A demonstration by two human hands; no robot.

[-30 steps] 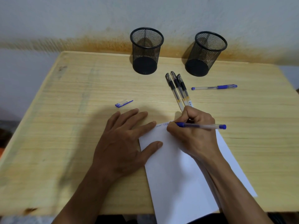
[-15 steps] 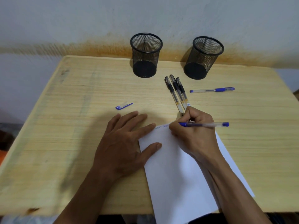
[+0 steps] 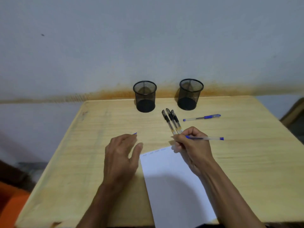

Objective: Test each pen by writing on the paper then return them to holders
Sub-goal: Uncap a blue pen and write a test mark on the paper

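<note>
My right hand (image 3: 190, 145) grips an uncapped blue pen (image 3: 207, 138), held level just above the top right corner of the white paper (image 3: 171, 181). A row of faint blue scribbles runs along the paper's top edge. My left hand (image 3: 122, 155) hovers open to the left of the paper, fingers apart, covering most of the blue pen cap (image 3: 134, 133). Three black pens (image 3: 171, 120) lie side by side beyond my right hand. Another blue pen (image 3: 202, 117), capped, lies to their right. Two empty black mesh holders (image 3: 144, 96) (image 3: 190, 93) stand at the table's far edge.
The wooden table (image 3: 82, 162) stands against a pale wall with an orange stain line. Something orange (image 3: 11, 204) sits on the floor at the lower left, and a dark object (image 3: 294, 112) shows past the table's right edge.
My right hand lifted the blue pen off the paper. My left hand came off the paper and moved left over the pen cap. The view tilted up, showing more wall.
</note>
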